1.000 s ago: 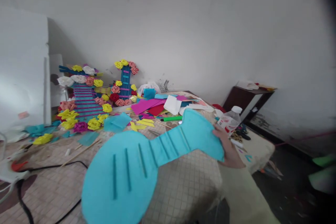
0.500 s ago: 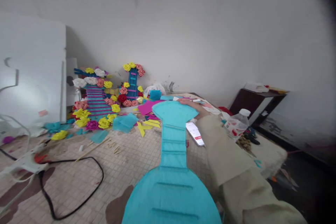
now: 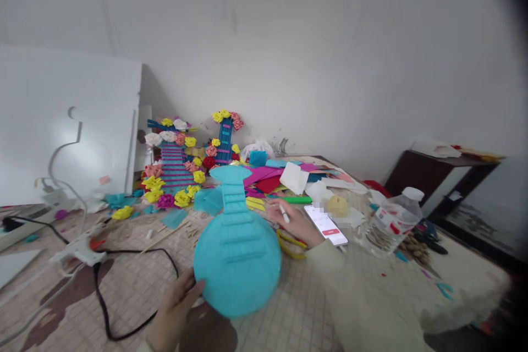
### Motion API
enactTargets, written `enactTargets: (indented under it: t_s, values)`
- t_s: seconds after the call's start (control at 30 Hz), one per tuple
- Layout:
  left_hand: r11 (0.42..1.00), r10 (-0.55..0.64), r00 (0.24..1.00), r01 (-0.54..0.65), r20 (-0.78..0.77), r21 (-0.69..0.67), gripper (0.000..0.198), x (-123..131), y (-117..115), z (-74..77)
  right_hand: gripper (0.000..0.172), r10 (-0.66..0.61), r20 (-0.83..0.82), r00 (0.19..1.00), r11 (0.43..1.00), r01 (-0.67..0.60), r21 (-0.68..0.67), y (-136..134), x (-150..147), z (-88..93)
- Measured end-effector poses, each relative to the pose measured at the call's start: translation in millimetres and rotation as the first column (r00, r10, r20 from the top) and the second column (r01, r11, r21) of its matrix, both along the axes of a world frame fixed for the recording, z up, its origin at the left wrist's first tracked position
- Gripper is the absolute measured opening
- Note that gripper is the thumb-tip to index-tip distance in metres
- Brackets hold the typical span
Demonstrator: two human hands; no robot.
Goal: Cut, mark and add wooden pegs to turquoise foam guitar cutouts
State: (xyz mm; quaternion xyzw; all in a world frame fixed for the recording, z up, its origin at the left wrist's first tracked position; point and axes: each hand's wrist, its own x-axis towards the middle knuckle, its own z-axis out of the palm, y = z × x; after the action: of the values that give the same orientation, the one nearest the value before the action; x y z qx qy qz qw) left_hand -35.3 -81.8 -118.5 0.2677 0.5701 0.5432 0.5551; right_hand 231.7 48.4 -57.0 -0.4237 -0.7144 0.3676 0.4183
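A turquoise paper-covered banjo shape (image 3: 239, 275), with a round body, short neck and raised cross ridges, is held upright above the table. My left hand (image 3: 177, 302) grips the lower left edge of its body, thumb in front. To the right of its neck is my right hand (image 3: 292, 220), closed around a small white pen-like stick (image 3: 284, 213). Beneath the right wrist lie yellow-handled scissors (image 3: 291, 247), partly hidden. A lit phone (image 3: 328, 226) rests just beside that wrist.
Two flower-trimmed craft pieces (image 3: 175, 168) stand at the back by the wall. Coloured paper sheets (image 3: 268, 176) are heaped behind the right hand. A plastic bottle (image 3: 391, 223) stands on the right. A power strip (image 3: 78, 250) with a black cable (image 3: 136, 335) lies on the left.
The banjo shape has moved lower and farther from me, and my left hand has come into view on it. My right hand has drawn back from the paper heap, now with the white stick.
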Motion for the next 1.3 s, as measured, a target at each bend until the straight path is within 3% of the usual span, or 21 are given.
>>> enactTargets:
  t_s: [0.1, 0.3, 0.57, 0.73, 0.9, 1.0, 1.07, 1.1, 1.13, 1.2, 1.27, 1.3]
  values:
    - [0.998, -0.052, 0.997, 0.053, 0.05, -0.034, 0.062, 1.5, 22.7, -0.4, 0.035, -0.042, 0.134, 0.99, 0.997, 0.033, 0.073, 0.6, -12.3, -26.0]
    - [0.992, -0.123, 0.989, 0.126, 0.076, -0.032, 0.057, 8.8, 35.4, -4.7, 0.038, -0.227, 0.115, 0.967, 0.971, 0.216, 0.104, 15.8, -31.5, -55.8]
    - [0.996, -0.087, 0.996, 0.086, 0.038, 0.024, 0.071, 8.0, 36.0, -16.5, 0.031, -0.297, 0.1, 0.95, 0.953, 0.288, 0.091, 32.2, -39.5, -65.1]
    - [0.98, -0.119, 0.986, 0.135, -0.114, 0.144, 0.068, 10.2, 33.2, -6.7, 0.027, -0.3, 0.091, 0.95, 0.953, 0.294, 0.079, 43.8, -41.7, -67.4]
    - [0.973, -0.146, 0.961, 0.182, -0.233, 0.142, 0.072, 10.4, 31.7, -5.9, 0.025, -0.264, 0.034, 0.964, 0.962, 0.261, 0.081, 51.3, -45.7, -69.6]
    - [0.982, -0.084, 0.924, 0.14, -0.372, 0.127, 0.074, 11.0, 19.4, -9.7, 0.024, -0.228, -0.044, 0.973, 0.969, 0.231, 0.09, 50.6, -43.7, -68.4]
    - [0.973, -0.065, 0.85, 0.171, -0.522, 0.157, 0.066, 13.6, 6.6, -11.4, 0.024, -0.198, -0.115, 0.974, 0.973, 0.209, 0.097, 47.5, -39.7, -64.5]
    - [0.949, -0.085, 0.771, 0.257, -0.631, 0.185, 0.057, 15.7, 0.5, -12.2, 0.024, -0.185, -0.151, 0.971, 0.976, 0.2, 0.092, 45.3, -37.2, -61.7]
    - [0.901, -0.092, 0.653, 0.376, -0.752, 0.215, 0.049, 18.3, -4.6, -13.1, 0.025, -0.175, -0.186, 0.967, 0.978, 0.192, 0.078, 42.5, -34.8, -58.4]
    - [0.748, 0.008, 0.337, 0.623, -0.942, 0.229, 0.044, 24.6, -10.0, -16.1, 0.03, -0.168, -0.247, 0.954, 0.983, 0.18, 0.03, 35.4, -30.6, -50.9]
    - [0.62, 0.21, 0.057, 0.764, -0.976, 0.178, 0.048, 31.4, -8.7, -20.5, 0.036, -0.175, -0.286, 0.942, 0.984, 0.176, -0.022, 26.1, -28.7, -42.8]
    - [0.593, 0.299, -0.043, 0.791, -0.953, 0.15, 0.05, 34.8, -6.5, -22.6, 0.038, -0.182, -0.304, 0.935, 0.983, 0.176, -0.047, 20.6, -28.8, -38.8]
